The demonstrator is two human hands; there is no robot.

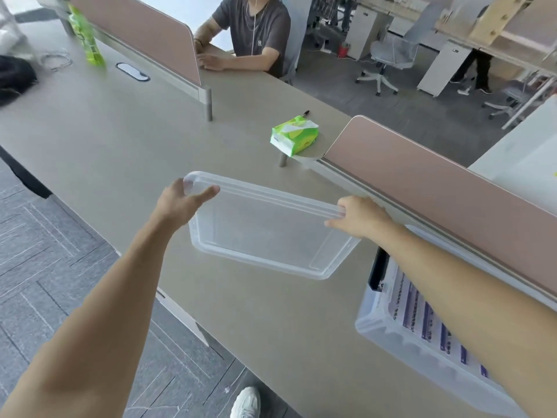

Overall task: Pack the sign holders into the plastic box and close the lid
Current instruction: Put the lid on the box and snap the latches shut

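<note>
A clear plastic lid is held tilted above the beige table, its far edge raised. My left hand grips the lid's far left corner. My right hand grips its far right corner. At the lower right sits the clear plastic box, partly under my right forearm. Inside it lie sign holders with purple-striped printed sheets, stacked on edge, and a black part at the box's far end.
A green tissue pack and a black pen lie beyond the lid. Pink desk dividers run along the right and back. A person sits across the table. A green bottle stands far left.
</note>
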